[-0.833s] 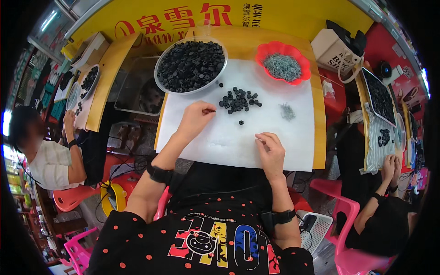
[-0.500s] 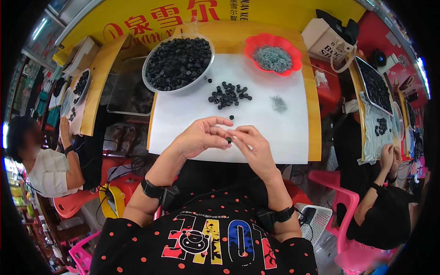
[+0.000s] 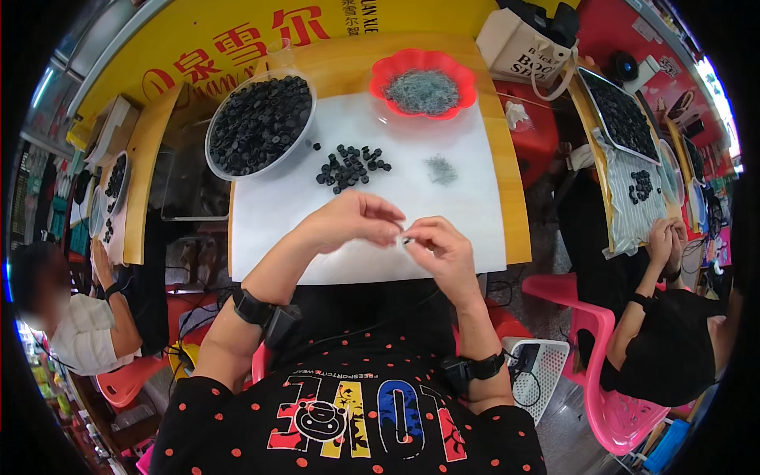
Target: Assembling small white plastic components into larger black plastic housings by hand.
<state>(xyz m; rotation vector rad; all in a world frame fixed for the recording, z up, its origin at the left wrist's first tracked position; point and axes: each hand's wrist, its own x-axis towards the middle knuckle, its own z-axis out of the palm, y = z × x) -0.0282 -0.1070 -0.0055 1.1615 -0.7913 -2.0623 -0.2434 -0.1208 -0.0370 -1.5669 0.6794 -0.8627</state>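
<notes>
Over the near part of the white sheet (image 3: 317, 257), my two hands meet with their fingertips close together. Between thumb and fingers of my right hand (image 3: 443, 252) is a small black round piece (image 3: 407, 241), mostly covered. My left hand (image 3: 348, 222) has its fingers bent toward the right one, thumb and fingertips drawn in. Those fingertips are blurred, so what they pinch cannot be made out. Just beyond the hands lies a loose heap of similar black pieces (image 3: 348, 168). Right of it is a little pile of thin grey-clear bits (image 3: 441, 169).
A clear round tub (image 3: 212, 162) full of black pieces stands at the back left. A red scalloped bowl (image 3: 467, 96) of grey-clear bits is at the back right. Co-workers sit either side, near a left table (image 3: 158, 142) and a right tray (image 3: 586, 95). A pink chair (image 3: 598, 348) is at right.
The view has swung right, so the table appears further left. The black piece was at my left fingertips and now shows at my right ones. My left fingers are moving.
</notes>
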